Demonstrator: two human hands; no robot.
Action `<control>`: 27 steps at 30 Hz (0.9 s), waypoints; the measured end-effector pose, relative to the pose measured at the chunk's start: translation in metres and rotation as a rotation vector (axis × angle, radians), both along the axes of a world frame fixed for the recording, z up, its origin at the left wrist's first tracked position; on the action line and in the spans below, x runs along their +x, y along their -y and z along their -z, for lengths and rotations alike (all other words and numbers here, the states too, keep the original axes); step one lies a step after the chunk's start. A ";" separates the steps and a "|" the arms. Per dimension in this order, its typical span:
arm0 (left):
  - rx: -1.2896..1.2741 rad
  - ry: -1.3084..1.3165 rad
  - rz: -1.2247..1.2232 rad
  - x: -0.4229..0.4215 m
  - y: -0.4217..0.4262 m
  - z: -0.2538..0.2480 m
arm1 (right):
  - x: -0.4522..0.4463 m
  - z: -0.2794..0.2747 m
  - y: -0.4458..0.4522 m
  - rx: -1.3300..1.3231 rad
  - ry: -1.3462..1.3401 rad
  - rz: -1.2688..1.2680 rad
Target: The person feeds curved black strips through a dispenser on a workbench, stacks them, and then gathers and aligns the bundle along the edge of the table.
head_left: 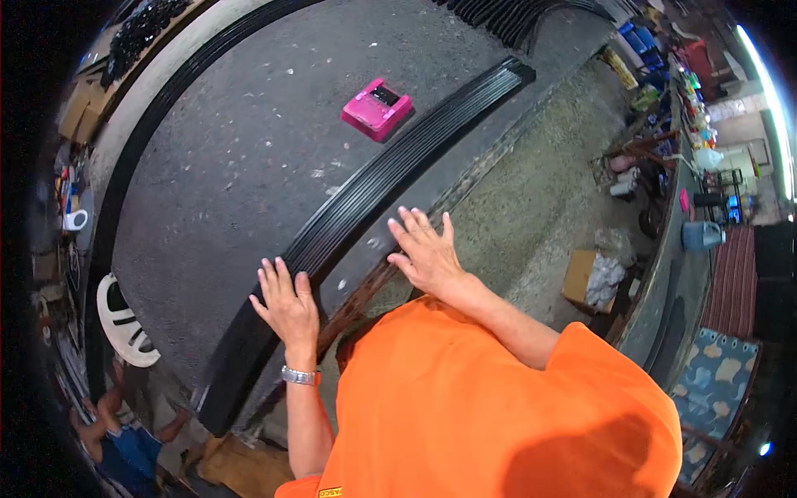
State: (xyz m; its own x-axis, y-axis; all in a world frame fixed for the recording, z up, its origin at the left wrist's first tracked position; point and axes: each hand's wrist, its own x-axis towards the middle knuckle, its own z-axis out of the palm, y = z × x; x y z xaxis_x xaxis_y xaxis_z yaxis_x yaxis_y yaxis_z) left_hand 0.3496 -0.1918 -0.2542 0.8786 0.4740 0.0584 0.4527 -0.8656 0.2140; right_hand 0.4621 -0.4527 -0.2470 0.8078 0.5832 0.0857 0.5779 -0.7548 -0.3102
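A bundle of long black strips (390, 170) lies slantwise along the near edge of the dark table (241, 158). My left hand (288, 305), with a metal watch at the wrist, rests on the bundle's lower part, fingers spread. My right hand (427, 253) is at the table's edge, to the right of the bundle and apart from it, its fingers spread and nothing in them. Beyond the bundle, a pink box-shaped device (377, 110) sits on the table.
More black strips (498, 21) lie at the far side, and another band (124, 174) curves along the left. A white plastic chair (120, 324) stands at the left, near a seated person's legs (124, 432). An open carton (581, 278) is on the floor at right.
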 end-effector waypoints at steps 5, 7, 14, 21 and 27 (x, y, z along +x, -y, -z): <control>0.059 -0.039 -0.313 0.044 0.022 0.011 | 0.114 0.010 0.079 -0.017 0.099 0.042; 0.153 0.006 -0.371 0.051 0.026 0.021 | 0.164 0.016 0.107 -0.075 0.197 0.072; 0.254 0.058 -0.369 0.052 0.025 0.028 | 0.314 0.008 0.135 0.006 0.338 0.092; 0.258 0.066 -0.372 0.054 0.025 0.029 | 0.371 0.027 0.117 -0.163 0.201 0.165; 0.335 0.015 -0.347 0.052 0.024 0.031 | 0.366 0.023 0.115 -0.184 0.252 0.158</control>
State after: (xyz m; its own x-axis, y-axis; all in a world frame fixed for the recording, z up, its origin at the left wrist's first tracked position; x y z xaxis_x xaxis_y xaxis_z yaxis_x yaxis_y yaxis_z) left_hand 0.4015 -0.2154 -0.2855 0.6696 0.6922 0.2691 0.7262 -0.6862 -0.0420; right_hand 0.8283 -0.5679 -0.2695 0.8564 0.4765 0.1989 0.4901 -0.8713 -0.0231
